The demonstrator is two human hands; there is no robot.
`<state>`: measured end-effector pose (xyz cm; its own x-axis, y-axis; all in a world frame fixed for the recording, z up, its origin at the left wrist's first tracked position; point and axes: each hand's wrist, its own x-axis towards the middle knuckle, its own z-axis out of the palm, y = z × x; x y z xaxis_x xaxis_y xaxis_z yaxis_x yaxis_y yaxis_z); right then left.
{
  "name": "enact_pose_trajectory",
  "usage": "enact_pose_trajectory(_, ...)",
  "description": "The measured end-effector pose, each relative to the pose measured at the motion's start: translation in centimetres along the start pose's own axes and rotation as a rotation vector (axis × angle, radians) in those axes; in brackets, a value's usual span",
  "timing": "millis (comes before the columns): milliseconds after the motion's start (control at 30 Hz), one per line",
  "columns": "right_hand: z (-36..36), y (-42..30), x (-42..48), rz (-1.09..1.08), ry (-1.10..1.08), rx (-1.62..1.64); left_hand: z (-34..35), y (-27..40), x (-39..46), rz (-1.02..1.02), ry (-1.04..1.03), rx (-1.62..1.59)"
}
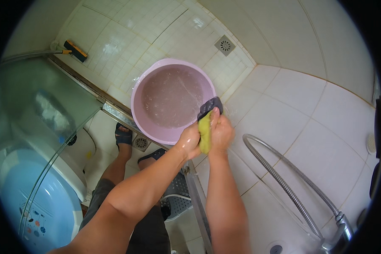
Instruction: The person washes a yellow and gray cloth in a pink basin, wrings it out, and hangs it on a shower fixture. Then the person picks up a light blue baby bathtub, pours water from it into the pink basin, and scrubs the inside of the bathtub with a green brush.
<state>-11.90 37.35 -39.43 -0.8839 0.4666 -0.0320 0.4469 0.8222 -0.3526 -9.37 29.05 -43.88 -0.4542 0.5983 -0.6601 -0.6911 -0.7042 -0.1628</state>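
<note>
My left hand (190,140) and my right hand (221,131) are side by side, both closed around a wet, bunched yellow-green and dark grey cloth (205,131). The dark grey end sticks out beyond my right thumb. Both hands are at the near right rim of a round pink plastic basin (173,136), which stands on the tiled floor. Murky, rippled water (170,98) fills part of the basin, and a thin streak of water shows near the cloth. Whether anything lies under the water cannot be seen.
A metal shower hose (282,177) loops from a chrome faucet (344,227) at right. A glass panel (44,104) and metal door track (120,114) run along the left. Beyond are a sponge mop (75,50), floor drain (225,45) and blue tub (51,193). A perforated grey stool (177,187) stands near my legs.
</note>
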Motion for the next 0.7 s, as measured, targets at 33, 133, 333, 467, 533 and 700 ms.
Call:
enact_pose_trajectory(33, 0.7, 1.5, 0.8, 0.103, -0.088, -0.069, -0.2, 0.0, 0.0, 0.006, 0.06, 0.022)
enact_pose_trajectory(133, 0.1, 3.5, 2.0, 0.396, -0.17, 0.048, -0.7, 0.0, -0.3, 0.031, 0.103, -0.088)
enact_pose_trajectory(333, -7.1, 1.0, 1.3, 0.723, -0.677, 0.803, -2.4, 2.9, -1.8, 0.124, 0.12, 0.35)
enact_pose_trajectory(467, -6.9, 2.1, 1.7, 0.72, -0.739, 0.976, -2.9, 4.8, -2.5, -0.075, 0.138, 0.298)
enact_pose_trajectory(533, -5.9, 2.2, 0.6, 0.639, -0.719, 1.042, -2.9, 5.0, -2.5, -0.062, 0.076, 0.173)
enact_pose_trajectory(700, -5.8, -3.5, -4.8, 0.207, -0.506, 0.472, -1.4, 4.2, -1.5, -0.016, 0.075, 0.143)
